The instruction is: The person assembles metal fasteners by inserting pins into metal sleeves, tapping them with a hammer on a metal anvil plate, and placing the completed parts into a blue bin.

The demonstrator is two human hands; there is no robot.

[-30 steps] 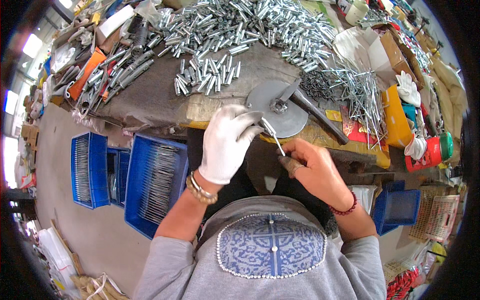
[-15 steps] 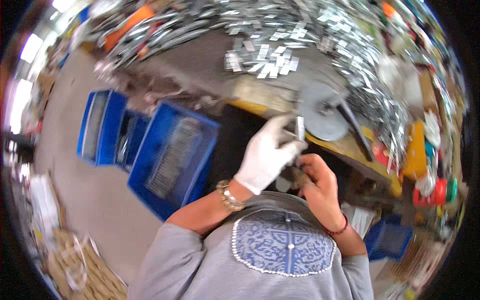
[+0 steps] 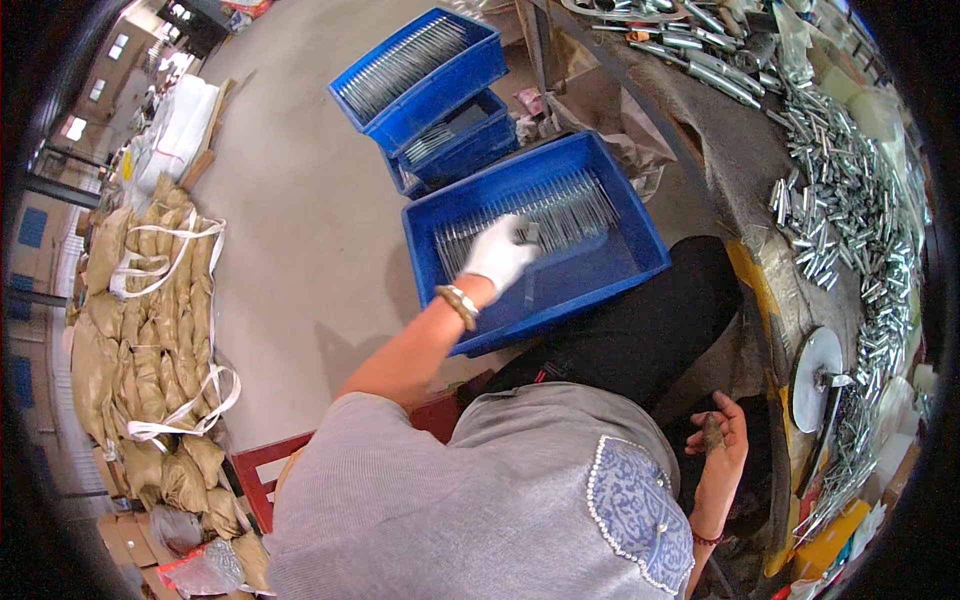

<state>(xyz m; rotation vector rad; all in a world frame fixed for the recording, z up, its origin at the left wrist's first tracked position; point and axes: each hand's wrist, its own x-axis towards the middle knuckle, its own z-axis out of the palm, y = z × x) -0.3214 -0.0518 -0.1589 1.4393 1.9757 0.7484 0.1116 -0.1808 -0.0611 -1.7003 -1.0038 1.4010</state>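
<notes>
My left hand, in a white glove, reaches out over a blue crate on the floor and grips a thin metal rod that hangs down from its fingers. Rows of similar rods lie in the far half of the crate. My bare right hand rests low by my lap beside the workbench edge, fingers curled around a small dark piece.
Two more blue crates of rods stand beyond the near one. The workbench on the right carries a heap of short metal sleeves and a round metal disc. Filled sacks line the left; a red stool is under me.
I have turned left from the bench toward the floor crates. My left hand has swung from the disc out over the blue crate; my right hand has dropped to my lap.
</notes>
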